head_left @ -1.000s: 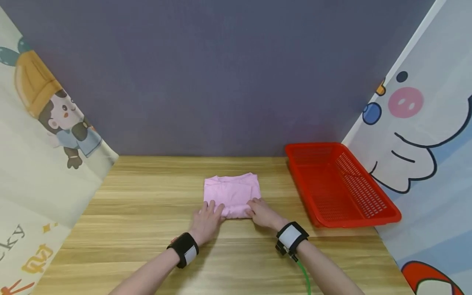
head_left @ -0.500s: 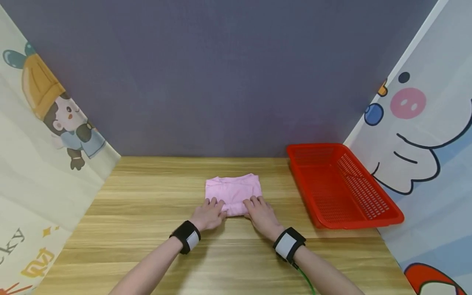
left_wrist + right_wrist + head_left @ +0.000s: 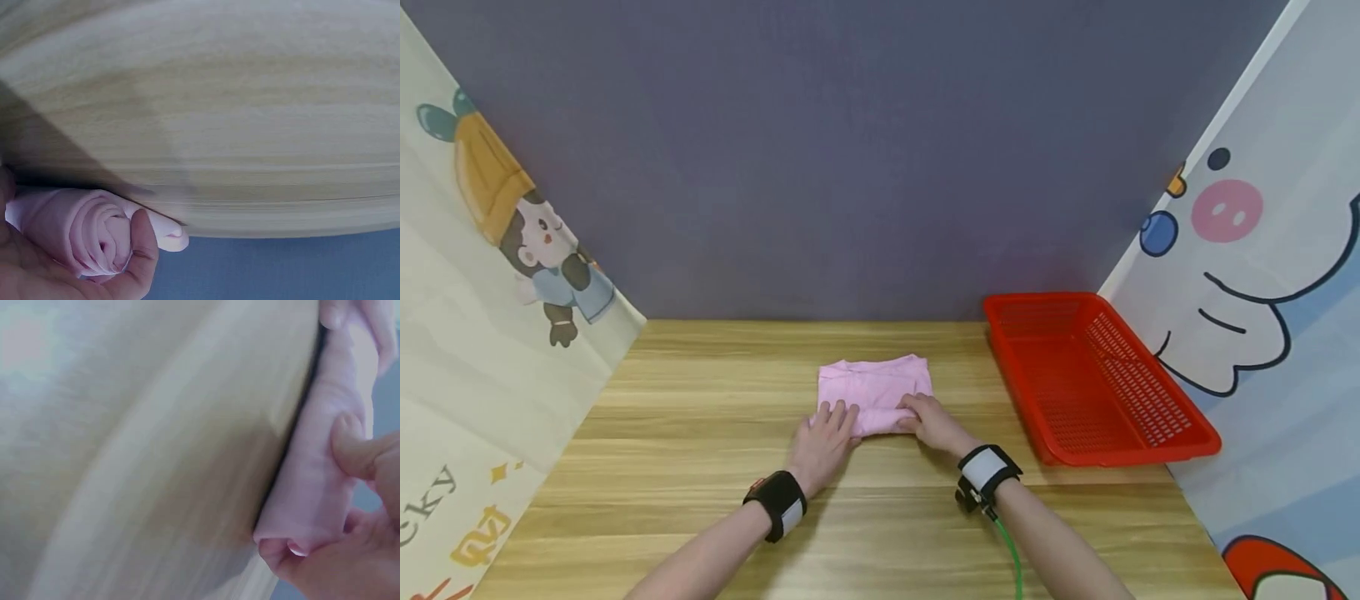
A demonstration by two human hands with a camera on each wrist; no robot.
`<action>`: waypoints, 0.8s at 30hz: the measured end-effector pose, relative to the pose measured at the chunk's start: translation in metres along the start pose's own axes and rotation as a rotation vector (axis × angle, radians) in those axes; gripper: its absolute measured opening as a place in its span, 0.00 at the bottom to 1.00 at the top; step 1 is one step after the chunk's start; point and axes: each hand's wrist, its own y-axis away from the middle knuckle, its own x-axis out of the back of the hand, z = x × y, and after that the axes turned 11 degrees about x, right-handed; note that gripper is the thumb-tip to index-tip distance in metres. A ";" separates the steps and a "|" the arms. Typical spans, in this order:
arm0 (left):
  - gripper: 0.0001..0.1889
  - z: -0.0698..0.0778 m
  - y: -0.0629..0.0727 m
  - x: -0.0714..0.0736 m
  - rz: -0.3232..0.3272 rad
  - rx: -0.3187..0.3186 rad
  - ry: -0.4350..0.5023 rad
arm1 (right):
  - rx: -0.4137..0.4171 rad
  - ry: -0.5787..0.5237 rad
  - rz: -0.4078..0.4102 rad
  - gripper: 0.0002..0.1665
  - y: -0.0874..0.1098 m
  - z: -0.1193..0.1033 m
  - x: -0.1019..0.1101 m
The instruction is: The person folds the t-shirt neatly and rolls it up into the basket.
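A folded pink cloth [image 3: 874,385] lies mid-table, its near edge turned up into a roll [image 3: 880,422] while the far part stays flat. My left hand [image 3: 822,446] holds the roll's left end; in the left wrist view that end shows as a spiral of cloth [image 3: 94,231], with a finger curved over it. At the right end my right hand [image 3: 936,423] grips the roll. The right wrist view shows its thumb pressed on the cloth [image 3: 315,469] and a fingertip tucked at the end. The left hand's fingers appear at the top of that view.
A red perforated plastic basket [image 3: 1037,392] stands on the wooden table [image 3: 685,433] to the right of the cloth. A dark grey panel [image 3: 865,167] rises behind the table, and printed curtains [image 3: 1262,325] flank it. A green cable [image 3: 1009,546] runs from the right wristband.
The roll's near edge has moved slightly away from me and the flat part has become shorter. My right hand's fingers reached forward over the roll, then drew back to its right end.
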 end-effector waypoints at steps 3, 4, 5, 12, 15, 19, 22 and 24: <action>0.25 -0.002 -0.005 0.002 -0.027 0.001 0.043 | 0.002 -0.059 -0.037 0.08 -0.004 0.003 0.005; 0.24 -0.002 -0.008 0.004 -0.041 0.001 0.074 | -0.003 -0.063 -0.048 0.09 -0.005 0.003 0.006; 0.22 -0.003 -0.011 0.006 -0.061 0.002 0.108 | -0.013 -0.061 -0.058 0.09 -0.006 0.002 0.007; 0.19 -0.010 -0.031 0.019 -0.310 0.010 0.288 | -0.093 0.095 -0.088 0.18 -0.002 -0.010 0.009; 0.19 -0.014 -0.038 0.019 -0.419 0.029 0.325 | -0.109 0.244 -0.101 0.30 0.001 -0.013 0.002; 0.20 -0.018 -0.046 0.017 -0.514 0.036 0.345 | -0.095 0.402 -0.074 0.33 0.002 -0.014 -0.007; 0.22 -0.019 -0.050 0.015 -0.551 0.033 0.340 | -0.074 0.424 -0.026 0.25 0.000 -0.013 -0.011; 0.23 -0.019 -0.048 0.013 -0.533 0.034 0.329 | -0.061 0.417 -0.007 0.21 0.000 -0.011 -0.013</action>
